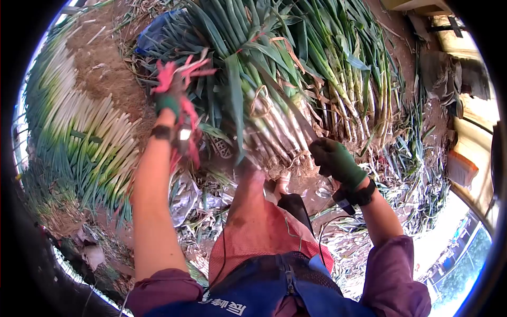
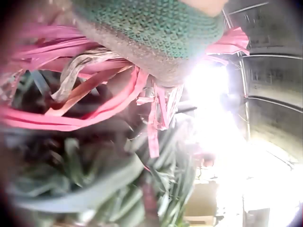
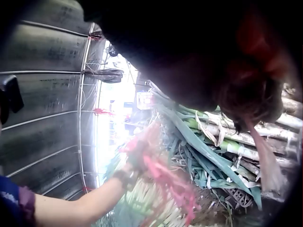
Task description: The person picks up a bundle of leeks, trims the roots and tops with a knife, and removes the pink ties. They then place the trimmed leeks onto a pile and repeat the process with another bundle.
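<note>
In the head view my left hand (image 1: 169, 100), in a green glove, grips a bunch of pink plastic strips (image 1: 186, 119), blurred by motion. The strips (image 2: 109, 106) trail from under the glove in the left wrist view. My right hand (image 1: 338, 161), also gloved, has its fingers curled round the lower end of a long, flat, grey-brown strip (image 1: 289, 103); whether that is a blade or a leaf I cannot tell. The strip slants across a bundle of leeks (image 1: 274, 127) lying before me, bound with a straw-coloured tie (image 1: 260, 103). The right hand is near the root end.
More leeks (image 1: 351, 100) lie to the right of the bundle. A long row of leeks (image 1: 103, 140) spreads on the ground at the left. A blue plastic sheet (image 1: 156, 34) is at the back. Leaf scraps (image 1: 417, 185) litter the floor on the right.
</note>
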The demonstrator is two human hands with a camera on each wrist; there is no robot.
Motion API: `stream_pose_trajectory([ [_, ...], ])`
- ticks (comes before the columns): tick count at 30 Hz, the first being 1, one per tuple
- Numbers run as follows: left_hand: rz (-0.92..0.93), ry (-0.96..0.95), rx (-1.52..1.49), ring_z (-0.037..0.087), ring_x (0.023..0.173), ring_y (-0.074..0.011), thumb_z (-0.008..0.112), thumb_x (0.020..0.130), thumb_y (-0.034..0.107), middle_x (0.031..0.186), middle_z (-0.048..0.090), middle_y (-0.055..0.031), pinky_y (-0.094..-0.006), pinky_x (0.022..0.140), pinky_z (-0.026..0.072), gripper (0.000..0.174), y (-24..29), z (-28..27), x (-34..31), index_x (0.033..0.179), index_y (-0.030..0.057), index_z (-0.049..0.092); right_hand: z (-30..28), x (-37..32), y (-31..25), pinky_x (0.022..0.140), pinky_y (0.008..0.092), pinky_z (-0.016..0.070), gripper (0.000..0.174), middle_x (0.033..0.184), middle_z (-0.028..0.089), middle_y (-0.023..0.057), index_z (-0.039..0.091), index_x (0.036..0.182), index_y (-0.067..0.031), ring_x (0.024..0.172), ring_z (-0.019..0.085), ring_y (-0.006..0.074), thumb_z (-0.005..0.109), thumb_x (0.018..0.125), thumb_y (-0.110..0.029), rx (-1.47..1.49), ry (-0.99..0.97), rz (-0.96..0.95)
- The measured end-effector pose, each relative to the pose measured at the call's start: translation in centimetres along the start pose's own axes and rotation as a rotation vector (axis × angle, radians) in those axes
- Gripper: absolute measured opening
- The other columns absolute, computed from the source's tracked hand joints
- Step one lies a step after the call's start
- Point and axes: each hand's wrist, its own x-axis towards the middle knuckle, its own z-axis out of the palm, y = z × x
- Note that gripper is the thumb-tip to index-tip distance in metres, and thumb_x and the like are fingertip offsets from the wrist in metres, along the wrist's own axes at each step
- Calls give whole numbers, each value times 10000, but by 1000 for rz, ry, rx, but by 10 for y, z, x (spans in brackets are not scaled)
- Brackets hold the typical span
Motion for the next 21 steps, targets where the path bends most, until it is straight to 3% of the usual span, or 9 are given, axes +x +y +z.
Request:
stream_pose_trajectory([
  [2, 256, -83, -170, 644, 854, -228, 624, 786, 533, 936, 660, -126, -347, 697, 516, 560, 13, 84, 27, 1089, 61, 633, 3, 11, -12, 455, 245, 429, 255, 647, 545, 4, 602, 942, -32, 489, 512, 79, 538, 903, -276, 58, -11, 47],
  [3, 509, -119, 204, 637, 901, -277, 634, 788, 460, 1002, 647, -153, -368, 750, 513, 494, 7, 110, 66, 1120, 95, 619, 4, 12, -20, 447, 241, 419, 247, 642, 533, -4, 596, 923, -36, 485, 500, 75, 538, 903, -275, 131, -22, 79],
  [5, 537, -113, 658, 606, 993, -350, 627, 790, 356, 1112, 613, -183, -401, 857, 488, 427, 26, 145, 60, 1164, 151, 596, 10, 12, -24, 429, 223, 383, 210, 632, 494, -31, 568, 878, -55, 482, 455, 58, 538, 905, -261, 219, -19, 115],
  [6, 322, -73, 724, 582, 1037, -375, 611, 791, 324, 1156, 592, -187, -413, 911, 466, 414, 58, 156, 20, 1176, 173, 587, 12, 8, -23, 431, 221, 383, 206, 632, 494, -32, 568, 877, -54, 484, 454, 55, 538, 906, -257, 246, -18, 113],
  [9, 523, -78, 853, 546, 1114, -326, 597, 787, 387, 1211, 569, -180, -374, 950, 435, 498, 37, 159, 25, 1215, 137, 555, 15, -9, -20, 430, 220, 377, 194, 622, 495, -29, 569, 855, -55, 479, 451, 49, 539, 909, -239, 343, 40, 137],
  [13, 322, -223, 754, 583, 1055, -282, 625, 749, 362, 1160, 609, -140, -365, 929, 447, 495, 46, 160, 48, 1188, 139, 584, 17, 7, -17, 423, 233, 374, 207, 602, 499, -16, 578, 836, -58, 469, 455, 55, 534, 906, -247, 173, 64, 123],
  [18, 261, -265, 552, 565, 1098, -287, 584, 753, 458, 1202, 597, -93, -361, 938, 443, 516, 12, 176, 81, 1195, 193, 589, 21, 97, -92, 414, 253, 386, 241, 602, 500, -12, 574, 792, -68, 471, 463, 84, 537, 895, -283, 101, 89, 35],
  [20, 235, -265, 523, 573, 1084, -283, 602, 746, 410, 1197, 599, -89, -363, 920, 455, 487, 13, 178, 82, 1180, 187, 596, 23, 163, -101, 441, 280, 417, 222, 605, 540, 12, 606, 808, -69, 487, 509, 132, 554, 881, -272, 46, 61, -50],
  [21, 251, -232, 598, 577, 1076, -282, 610, 744, 379, 1196, 600, -86, -364, 910, 462, 468, 36, 167, 55, 1170, 184, 601, 19, 218, -85, 464, 298, 433, 203, 621, 565, 31, 621, 828, -79, 506, 535, 163, 556, 872, -266, -209, 35, -369],
])
